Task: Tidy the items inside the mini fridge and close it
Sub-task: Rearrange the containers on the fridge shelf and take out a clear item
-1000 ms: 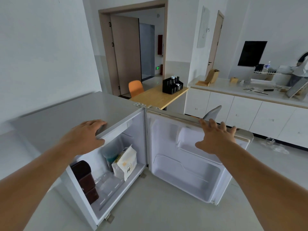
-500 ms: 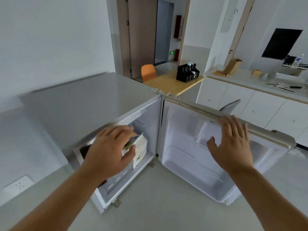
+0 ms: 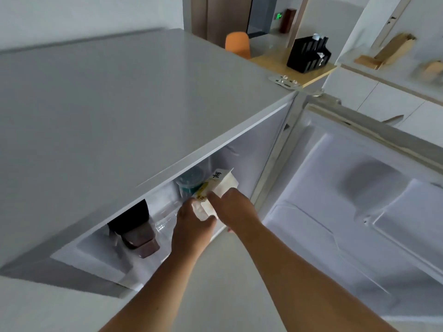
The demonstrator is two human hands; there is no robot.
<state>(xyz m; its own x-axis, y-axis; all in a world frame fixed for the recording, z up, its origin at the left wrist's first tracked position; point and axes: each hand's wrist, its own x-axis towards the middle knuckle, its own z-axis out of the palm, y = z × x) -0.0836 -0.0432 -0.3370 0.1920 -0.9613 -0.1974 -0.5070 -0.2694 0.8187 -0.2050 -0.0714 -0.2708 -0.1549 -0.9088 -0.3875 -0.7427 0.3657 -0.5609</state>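
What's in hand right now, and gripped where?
Both hands, left and right, grip the white pouch by its lower end, inside the fridge.

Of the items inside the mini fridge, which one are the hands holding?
The white paper bag with black print, at the right of the fridge: both the left hand and right hand grip it. The dark brown container and teal-lidded cup sit untouched.
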